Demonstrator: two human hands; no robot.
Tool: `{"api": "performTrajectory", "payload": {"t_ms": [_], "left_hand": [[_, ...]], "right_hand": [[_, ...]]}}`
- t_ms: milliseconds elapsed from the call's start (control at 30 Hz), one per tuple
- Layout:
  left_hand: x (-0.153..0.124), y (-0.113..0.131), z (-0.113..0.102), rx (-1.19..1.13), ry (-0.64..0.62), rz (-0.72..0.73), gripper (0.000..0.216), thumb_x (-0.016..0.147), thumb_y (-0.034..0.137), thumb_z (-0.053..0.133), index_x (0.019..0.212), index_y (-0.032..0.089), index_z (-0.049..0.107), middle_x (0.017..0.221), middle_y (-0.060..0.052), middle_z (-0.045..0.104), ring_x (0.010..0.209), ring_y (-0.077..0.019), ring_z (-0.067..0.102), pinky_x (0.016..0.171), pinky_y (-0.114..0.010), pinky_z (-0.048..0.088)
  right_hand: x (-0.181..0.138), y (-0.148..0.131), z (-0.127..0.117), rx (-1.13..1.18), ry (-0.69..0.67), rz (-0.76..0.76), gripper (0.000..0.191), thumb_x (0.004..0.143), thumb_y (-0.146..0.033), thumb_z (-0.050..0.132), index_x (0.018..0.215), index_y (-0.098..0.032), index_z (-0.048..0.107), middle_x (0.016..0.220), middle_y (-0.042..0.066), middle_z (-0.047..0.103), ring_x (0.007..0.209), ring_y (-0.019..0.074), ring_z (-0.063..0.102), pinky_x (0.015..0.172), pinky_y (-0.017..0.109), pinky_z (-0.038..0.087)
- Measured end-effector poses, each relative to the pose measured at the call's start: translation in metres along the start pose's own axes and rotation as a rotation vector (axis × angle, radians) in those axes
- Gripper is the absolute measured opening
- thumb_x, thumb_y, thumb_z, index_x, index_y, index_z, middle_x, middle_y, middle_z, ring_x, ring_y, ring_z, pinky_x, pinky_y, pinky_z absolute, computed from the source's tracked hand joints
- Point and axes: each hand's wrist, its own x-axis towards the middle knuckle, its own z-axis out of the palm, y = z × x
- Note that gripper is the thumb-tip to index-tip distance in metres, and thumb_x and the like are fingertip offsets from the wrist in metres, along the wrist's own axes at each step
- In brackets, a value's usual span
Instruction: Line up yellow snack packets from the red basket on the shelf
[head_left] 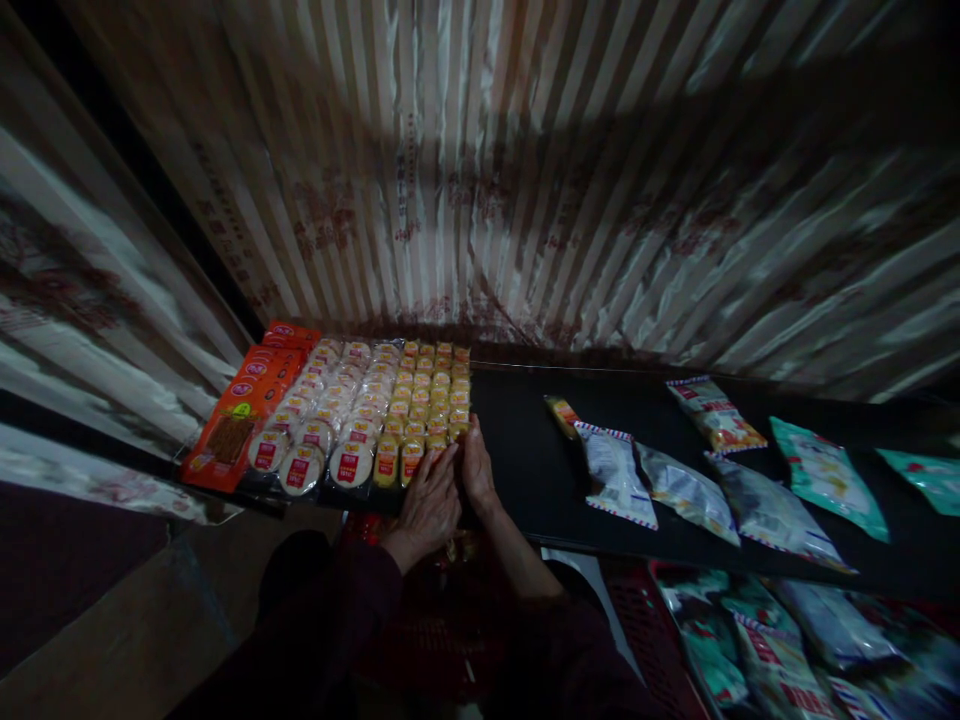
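Rows of small yellow wrapped snack packs (422,400) stand close together at the left part of a long black table (517,420). My left hand (430,507) rests at the front end of these rows, its fingers stretched out over the nearest packs. What lies under its fingertips is hidden. Along the right side of the rows, my right hand (477,466) is held flat with its fingers straight, touching or nearly touching the edge packs. Left of the yellow packs are rows of round white wrapped snacks (351,462) with red labels.
Orange flat packets (238,415) lie at the left end. A single yellow pack (562,416), silver-white bags (615,475) and green bags (829,478) lie to the right. Below the table's front edge, a red basket (651,640) holds several bags. A striped curtain (450,200) hangs behind.
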Motion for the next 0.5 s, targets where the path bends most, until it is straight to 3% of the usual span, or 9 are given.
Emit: {"api": "performTrajectory", "payload": {"t_ms": [267,500], "left_hand": [[0.004,-0.002,-0.002,-0.015,0.0,-0.005,0.049,0.092,0.031,0.038,0.138,0.014,0.04,0.153,-0.009,0.025,0.143,-0.0203,0.018,0.118,-0.042,0.009],[0.004,-0.003,0.005,-0.027,0.014,-0.024,0.044,0.092,0.032,0.038,0.13,0.012,0.049,0.147,-0.01,0.039,0.142,-0.0203,0.021,0.118,-0.043,0.009]], "right_hand": [[0.047,0.005,-0.01,0.067,0.042,0.029,0.082,0.082,-0.072,0.028,0.144,-0.019,0.034,0.152,0.001,0.027,0.143,0.0184,0.021,0.119,0.035,0.013],[0.056,0.011,0.004,0.145,-0.05,0.026,0.072,0.083,-0.071,0.03,0.142,-0.029,0.036,0.146,-0.004,0.039,0.14,0.0183,0.029,0.117,0.036,0.019]]}}
